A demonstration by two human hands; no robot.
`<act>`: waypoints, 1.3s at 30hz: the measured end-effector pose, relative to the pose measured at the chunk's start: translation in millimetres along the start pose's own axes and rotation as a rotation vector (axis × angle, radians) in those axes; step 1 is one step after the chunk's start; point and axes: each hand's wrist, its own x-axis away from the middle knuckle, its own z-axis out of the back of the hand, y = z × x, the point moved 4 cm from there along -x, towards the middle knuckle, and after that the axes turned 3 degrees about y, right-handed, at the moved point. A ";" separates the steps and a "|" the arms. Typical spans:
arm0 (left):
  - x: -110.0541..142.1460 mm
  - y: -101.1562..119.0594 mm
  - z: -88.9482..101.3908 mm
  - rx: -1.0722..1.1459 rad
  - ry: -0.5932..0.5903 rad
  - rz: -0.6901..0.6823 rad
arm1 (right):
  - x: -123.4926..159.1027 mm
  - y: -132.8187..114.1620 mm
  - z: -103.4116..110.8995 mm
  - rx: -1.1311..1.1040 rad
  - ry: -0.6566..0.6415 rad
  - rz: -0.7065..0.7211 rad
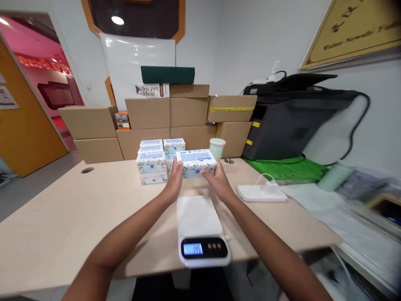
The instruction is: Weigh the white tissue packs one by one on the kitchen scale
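Observation:
Both my hands hold one white tissue pack (196, 162) with blue print, up in the air beyond a white kitchen scale (200, 228). My left hand (173, 180) grips the pack's left end and my right hand (217, 180) grips its right end. The scale's platform is bare and its blue display (193, 249) is lit. A stack of several similar tissue packs (152, 164) stands on the beige table (62, 221) just left of and behind the held pack.
Cardboard boxes (147, 113) are piled along the table's far edge, with a pale green cup (217, 147) in front of them. A black printer (288, 121) stands at the right on a green mat. A white flat device (260, 193) with a cable lies right of the scale.

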 end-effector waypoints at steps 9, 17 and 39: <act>-131.2 -59.0 5.1 -0.365 0.222 -0.106 | -137.3 104.4 -74.7 -0.056 -0.078 -0.006; -86.5 -41.4 1.9 -0.843 -0.085 -0.738 | -155.9 129.9 -116.8 0.139 -0.159 0.185; -67.3 -70.4 162.7 -0.299 0.586 -0.042 | -71.7 29.3 -147.5 0.364 -0.511 -0.014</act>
